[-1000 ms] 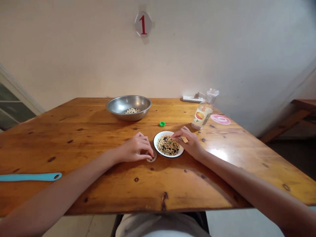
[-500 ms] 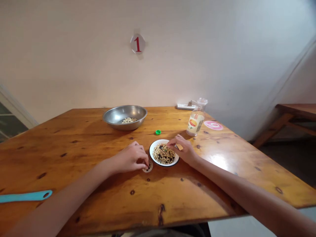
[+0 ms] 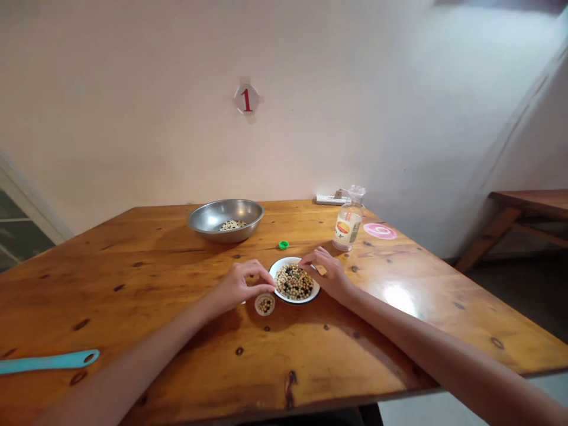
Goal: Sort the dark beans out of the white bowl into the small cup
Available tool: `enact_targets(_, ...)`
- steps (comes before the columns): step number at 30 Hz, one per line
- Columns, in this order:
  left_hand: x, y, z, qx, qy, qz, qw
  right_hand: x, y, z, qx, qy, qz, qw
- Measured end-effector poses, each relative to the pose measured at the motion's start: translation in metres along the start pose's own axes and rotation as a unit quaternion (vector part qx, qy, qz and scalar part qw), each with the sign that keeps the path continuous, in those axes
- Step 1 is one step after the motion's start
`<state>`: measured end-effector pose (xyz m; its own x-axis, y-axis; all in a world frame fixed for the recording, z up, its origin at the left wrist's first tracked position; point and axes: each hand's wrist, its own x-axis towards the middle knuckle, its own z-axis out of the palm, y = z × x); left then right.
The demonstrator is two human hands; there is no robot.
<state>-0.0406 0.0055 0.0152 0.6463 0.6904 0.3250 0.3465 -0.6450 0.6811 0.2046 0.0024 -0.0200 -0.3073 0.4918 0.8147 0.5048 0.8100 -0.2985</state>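
Note:
My left hand (image 3: 242,287) hovers with curled fingers just above and beside a small clear cup (image 3: 265,305) holding mixed pale and dark beans. Whether those fingers pinch a bean is too small to tell. My right hand (image 3: 328,275) rests its fingertips at the right rim of a white plate (image 3: 294,302) with a dark edge. A heap of pale soybeans mixed with black beans (image 3: 293,282) fills the plate. A small tan patch shows on the rim beside my right fingers.
A steel bowl (image 3: 226,236) with a few beans stands at the table's back, near a green bottle cap (image 3: 284,245). A glass bottle (image 3: 348,225) stands back right. A blue spatula handle (image 3: 44,362) lies at the left edge of the wooden table (image 3: 133,278).
My left hand has lifted off the small cup, whose beans now show. The whole view has tilted upward, so the table sits lower in the frame.

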Motion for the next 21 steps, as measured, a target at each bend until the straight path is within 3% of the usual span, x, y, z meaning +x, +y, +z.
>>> enact_targets(3,0.003,-0.002,0.014,-0.095,0.076,-0.038,0.992,-0.001,0.001,0.001,0.000,0.004,0.007,1.000)
enact_targets(5,0.006,-0.006,0.023,-0.136,0.096,-0.051,0.985,-0.002,0.002,0.001,-0.003,0.005,0.015,1.000)
enact_targets(16,0.014,-0.019,0.040,-0.272,0.127,-0.093,0.949,-0.002,-0.007,-0.001,0.016,-0.005,0.064,0.998)
enact_targets(21,0.011,-0.017,0.042,-0.303,0.131,-0.106,0.938,-0.003,-0.023,0.001,0.053,-0.064,0.050,0.995)
